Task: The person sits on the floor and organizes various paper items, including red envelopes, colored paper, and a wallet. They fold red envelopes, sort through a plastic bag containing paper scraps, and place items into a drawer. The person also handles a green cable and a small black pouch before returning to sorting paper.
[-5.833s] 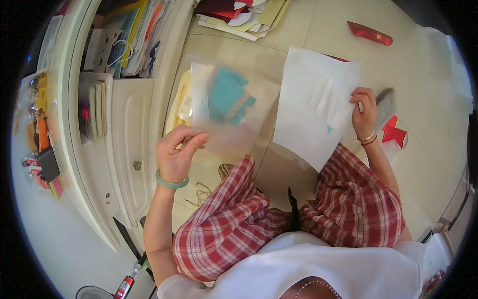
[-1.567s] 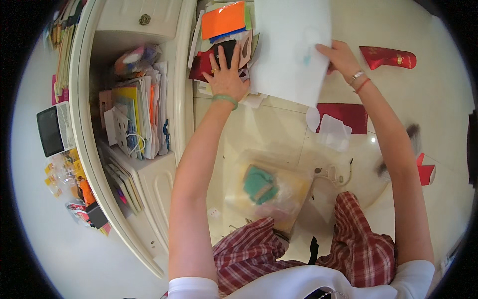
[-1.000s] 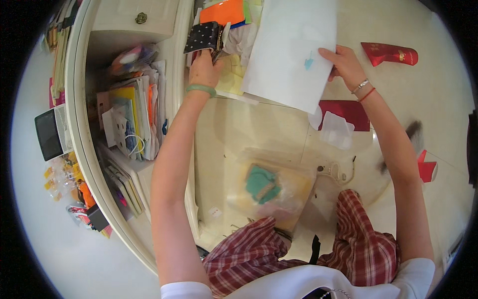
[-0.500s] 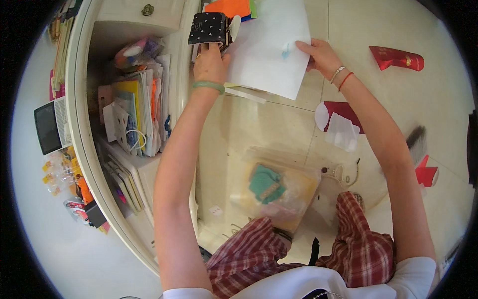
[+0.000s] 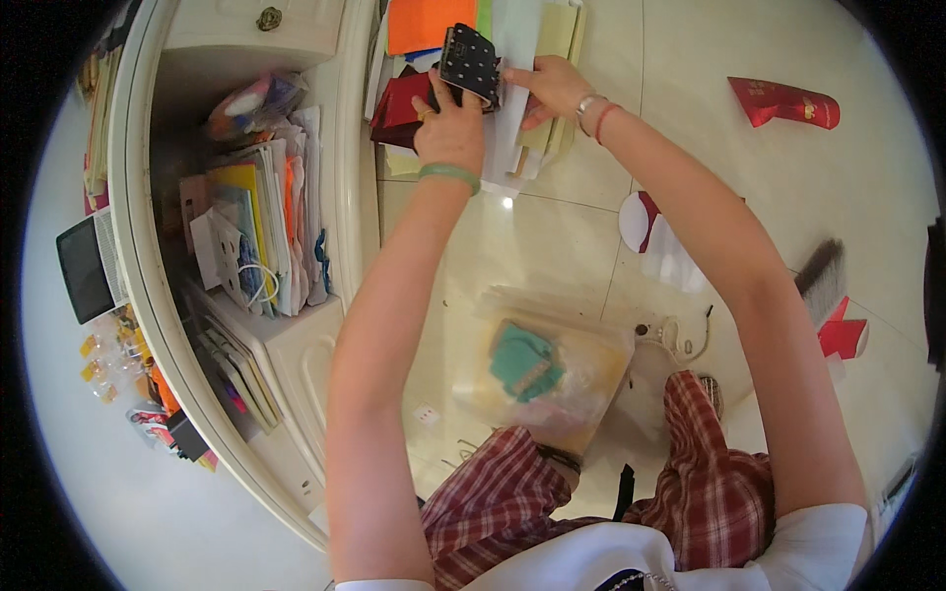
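A small black wallet-like case with white dots (image 5: pixel 470 65) is in my left hand (image 5: pixel 453 133), its fingers gripping the lower edge. Beside it my right hand (image 5: pixel 554 91) is closed at a white paper sheet (image 5: pixel 510 118), thumb pointing toward the case; the fingertips are partly hidden. Underneath and around lie a dark red folder-like item (image 5: pixel 399 106), an orange sheet (image 5: pixel 429 25) and cream papers (image 5: pixel 559 34), stacked on the floor against the cabinet.
The open white cabinet (image 5: pixel 340 118) on the left holds upright papers and books (image 5: pixel 281 217). A clear bag with a green item (image 5: pixel 525 362) lies near my legs. Red packets (image 5: pixel 785 102) and a brush (image 5: pixel 823 276) are on the tiled floor to the right.
The dotted case has moved right with my left hand. My right hand has moved left with the white sheet, which now looks narrower, exposing the dark red item and cream papers.
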A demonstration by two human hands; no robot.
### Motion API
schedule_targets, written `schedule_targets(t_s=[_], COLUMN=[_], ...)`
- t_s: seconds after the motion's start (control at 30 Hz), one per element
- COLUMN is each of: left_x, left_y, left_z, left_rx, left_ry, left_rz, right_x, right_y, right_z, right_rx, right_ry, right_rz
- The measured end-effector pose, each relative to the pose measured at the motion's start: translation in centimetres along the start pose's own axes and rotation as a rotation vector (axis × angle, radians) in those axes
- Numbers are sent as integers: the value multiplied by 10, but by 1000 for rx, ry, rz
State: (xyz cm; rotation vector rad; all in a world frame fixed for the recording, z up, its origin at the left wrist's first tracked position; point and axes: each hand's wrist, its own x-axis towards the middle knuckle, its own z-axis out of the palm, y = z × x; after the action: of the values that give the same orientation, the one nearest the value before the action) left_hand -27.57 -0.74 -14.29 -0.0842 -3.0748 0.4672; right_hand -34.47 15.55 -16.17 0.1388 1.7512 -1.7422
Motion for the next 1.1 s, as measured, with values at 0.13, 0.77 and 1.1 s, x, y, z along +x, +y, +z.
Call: schedule_targets(t_s=[0.13, 0.77, 1.1], left_x=[11, -42, -119], left_y=[20, 36, 100], left_z=[7, -14, -99], left_rx=[-11, -933, -1970], left_ry=[-60, 158, -1105], left_rz=[-138, 87, -322], right_x=[-21, -152, -258], right_y=[15, 77, 52], right_z=[3, -305, -95], right_rx=[35, -1687, -1287], right_ry=[113, 740, 208], right_rz=[-205, -639, -1150])
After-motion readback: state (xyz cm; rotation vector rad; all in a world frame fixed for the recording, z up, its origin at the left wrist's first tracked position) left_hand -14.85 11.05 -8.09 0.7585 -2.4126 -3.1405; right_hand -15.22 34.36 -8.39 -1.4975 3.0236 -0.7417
